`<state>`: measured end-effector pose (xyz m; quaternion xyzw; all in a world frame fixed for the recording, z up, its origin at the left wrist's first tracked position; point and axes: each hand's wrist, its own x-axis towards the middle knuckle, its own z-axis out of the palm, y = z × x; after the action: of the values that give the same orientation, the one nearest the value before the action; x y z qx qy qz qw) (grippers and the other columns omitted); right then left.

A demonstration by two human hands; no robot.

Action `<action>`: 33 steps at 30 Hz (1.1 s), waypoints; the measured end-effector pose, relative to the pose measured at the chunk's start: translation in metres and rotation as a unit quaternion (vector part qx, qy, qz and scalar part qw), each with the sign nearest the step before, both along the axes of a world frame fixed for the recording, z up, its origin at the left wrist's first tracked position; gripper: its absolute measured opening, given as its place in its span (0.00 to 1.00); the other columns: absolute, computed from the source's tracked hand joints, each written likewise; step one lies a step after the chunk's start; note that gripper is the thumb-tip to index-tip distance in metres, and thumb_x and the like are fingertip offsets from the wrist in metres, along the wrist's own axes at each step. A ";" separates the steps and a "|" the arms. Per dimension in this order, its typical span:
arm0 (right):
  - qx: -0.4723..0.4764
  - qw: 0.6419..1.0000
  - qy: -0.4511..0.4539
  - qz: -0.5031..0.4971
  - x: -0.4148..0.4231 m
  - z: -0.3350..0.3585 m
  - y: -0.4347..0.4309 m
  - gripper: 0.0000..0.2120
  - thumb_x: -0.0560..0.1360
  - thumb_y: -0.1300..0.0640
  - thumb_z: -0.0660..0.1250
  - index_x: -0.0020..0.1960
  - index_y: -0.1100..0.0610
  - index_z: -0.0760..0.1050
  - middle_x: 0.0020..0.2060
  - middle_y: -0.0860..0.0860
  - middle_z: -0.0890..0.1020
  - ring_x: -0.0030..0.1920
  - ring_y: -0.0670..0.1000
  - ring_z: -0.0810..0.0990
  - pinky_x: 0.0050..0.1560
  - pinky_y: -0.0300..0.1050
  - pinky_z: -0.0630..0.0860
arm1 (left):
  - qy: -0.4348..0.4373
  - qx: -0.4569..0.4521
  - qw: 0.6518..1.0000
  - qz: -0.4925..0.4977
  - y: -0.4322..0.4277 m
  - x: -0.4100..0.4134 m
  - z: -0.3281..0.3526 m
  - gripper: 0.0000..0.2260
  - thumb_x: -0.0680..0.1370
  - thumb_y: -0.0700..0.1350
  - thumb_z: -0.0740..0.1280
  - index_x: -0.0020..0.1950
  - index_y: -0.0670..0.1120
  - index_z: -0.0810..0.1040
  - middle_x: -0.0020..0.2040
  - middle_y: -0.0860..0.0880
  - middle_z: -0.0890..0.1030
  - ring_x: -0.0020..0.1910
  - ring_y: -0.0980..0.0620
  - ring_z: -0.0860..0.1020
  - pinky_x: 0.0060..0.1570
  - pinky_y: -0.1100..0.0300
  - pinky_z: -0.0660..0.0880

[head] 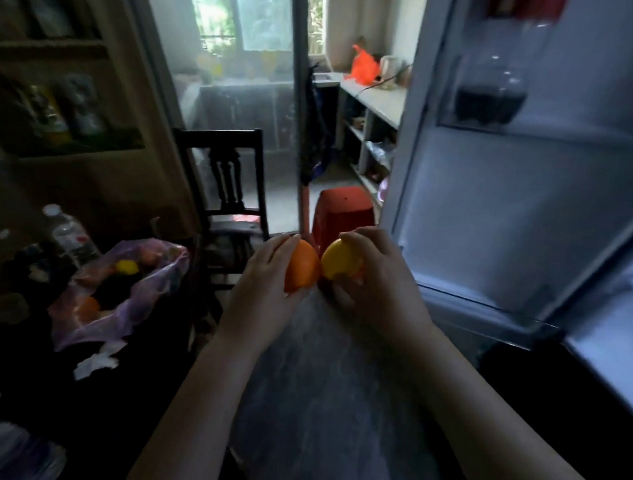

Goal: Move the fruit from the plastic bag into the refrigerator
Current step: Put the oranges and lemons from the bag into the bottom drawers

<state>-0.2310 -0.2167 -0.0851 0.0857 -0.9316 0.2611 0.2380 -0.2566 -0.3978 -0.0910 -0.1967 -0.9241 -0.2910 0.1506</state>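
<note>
- Head view: both hands are raised side by side in front of the body, between a cluttered table on the left and the open refrigerator on the right.
- The left hand [262, 277] grips an orange [301, 267], fingers curled over its top and thumb beneath it.
- The right hand [377, 284] grips a lemon [339, 262] in the same way, fingers wrapped over the top.
- The orange and the lemon are just beside each other, almost touching, in the air above the floor.
- A sliver of something orange shows under the right hand's fingers; I cannot tell what it is.
- The refrigerator door [522, 204] stands open to the right of the hands, its pale inner side facing the camera.
- A bottle of dark liquid [493, 90] sits on the door's upper shelf.
- The plastic bag [131, 311] lies open on the dark table [109, 408], well to the left of the hands.
- A yellow fruit [127, 267] and a round orange fruit [89, 307] are inside the bag.
- A water bottle [71, 237] stands behind the bag.
- A dark wooden chair [230, 185] and a red stool [343, 213] stand beyond the hands.
</note>
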 end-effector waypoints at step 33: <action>0.000 0.945 0.027 -0.327 0.302 -0.010 0.330 0.25 0.68 0.58 0.76 0.63 0.57 0.74 0.58 0.53 0.74 0.56 0.53 0.74 0.54 0.43 0.71 | -0.012 -0.055 0.911 -0.408 0.384 0.176 0.006 0.33 0.70 0.47 0.74 0.72 0.53 0.65 0.70 0.55 0.65 0.69 0.52 0.63 0.66 0.55 0.64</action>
<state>0.0715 0.1128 -0.0949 -0.2167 -0.9016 0.1665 0.3354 -0.0809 -0.0133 -0.0848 -0.5615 -0.7793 -0.2782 -0.0030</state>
